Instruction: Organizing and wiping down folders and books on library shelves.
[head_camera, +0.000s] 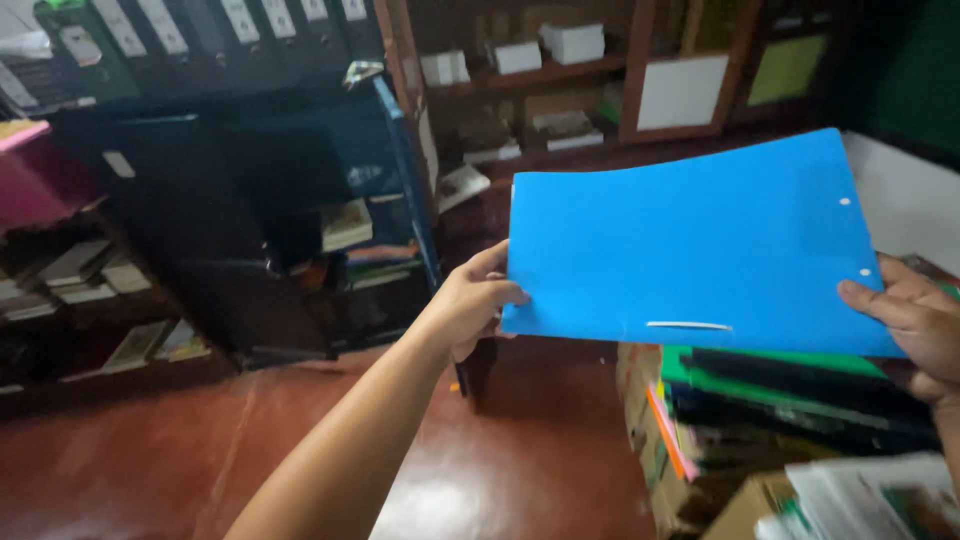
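Blue and smooth, the folder (690, 245) is a thin plastic sheet with two small holes near its right edge and a pale strip near the bottom edge. I see it held flat in the air between both hands: my left hand (470, 300) pinches its lower left corner, my right hand (915, 325) grips its right edge. Below it lies a stack of folders (760, 400), green and dark. Farther away stands a wooden shelf (560, 80) with boxes.

Bright blue folder (690, 240) (white slit).
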